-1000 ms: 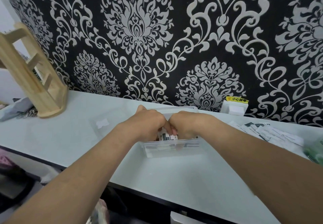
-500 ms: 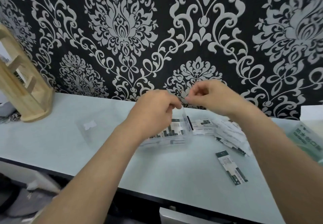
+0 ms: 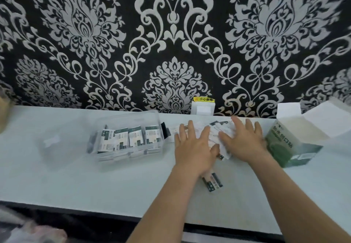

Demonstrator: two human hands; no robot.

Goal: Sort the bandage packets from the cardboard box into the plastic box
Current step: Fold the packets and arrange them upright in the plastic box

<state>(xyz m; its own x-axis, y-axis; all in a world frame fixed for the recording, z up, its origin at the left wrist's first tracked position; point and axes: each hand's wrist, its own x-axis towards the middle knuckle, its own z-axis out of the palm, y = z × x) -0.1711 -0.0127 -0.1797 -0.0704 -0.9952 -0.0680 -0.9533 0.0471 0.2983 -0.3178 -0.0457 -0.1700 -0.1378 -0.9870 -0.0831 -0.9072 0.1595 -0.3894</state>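
Observation:
A clear plastic box (image 3: pixel 152 115) stands on the white counter at centre left, holding several white-and-green bandage packets (image 3: pixel 131 138) upright in a row. To its right lies a loose pile of bandage packets (image 3: pixel 216 130). My left hand (image 3: pixel 193 146) and my right hand (image 3: pixel 243 140) both lie flat on that pile, fingers spread. One single packet (image 3: pixel 213 182) lies nearer the counter's front edge, partly under my left wrist. The green-and-white cardboard box (image 3: pixel 290 144) stands open at the right.
A clear lid (image 3: pixel 51 142) lies flat on the counter left of the plastic box. A white wall socket cover with a yellow label (image 3: pixel 203 106) sits against the patterned wall. The counter's dark front edge (image 3: pixel 95 210) runs along the bottom.
Both hands left the plastic box and moved right, coming down flat onto the loose pile. The view has shifted right, bringing the cardboard box in.

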